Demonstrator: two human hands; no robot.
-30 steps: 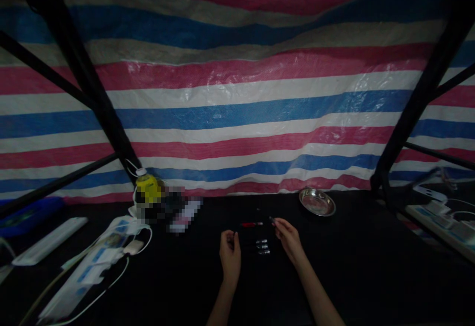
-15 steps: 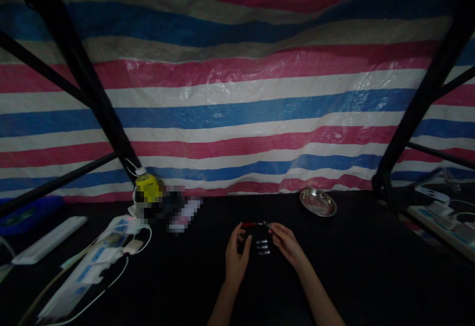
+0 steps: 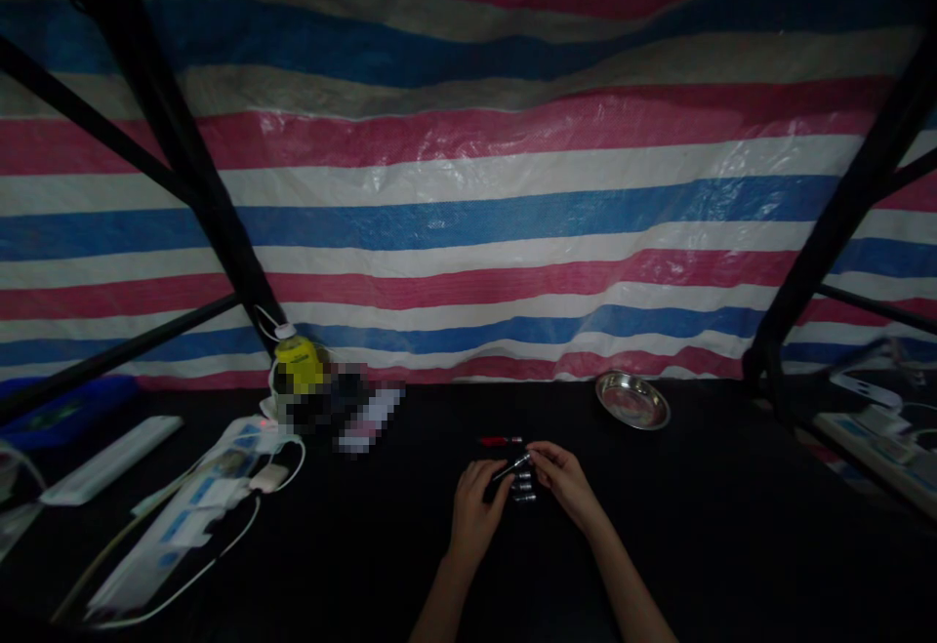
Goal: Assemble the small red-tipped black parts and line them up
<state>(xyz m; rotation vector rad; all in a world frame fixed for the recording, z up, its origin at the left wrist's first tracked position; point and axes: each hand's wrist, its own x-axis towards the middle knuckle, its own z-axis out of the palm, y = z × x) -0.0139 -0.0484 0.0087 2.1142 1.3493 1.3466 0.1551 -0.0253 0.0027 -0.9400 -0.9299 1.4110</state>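
Both hands have closed together at lower centre since the earlier frame. Left hand and right hand pinch a dark pen by its ends, tilted, probably for assembly. Red pen lies just beyond; steel dish right.

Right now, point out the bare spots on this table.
Bare black table right of the right hand, below the steel dish; another between left hand and power strips. Crowded around the pens.
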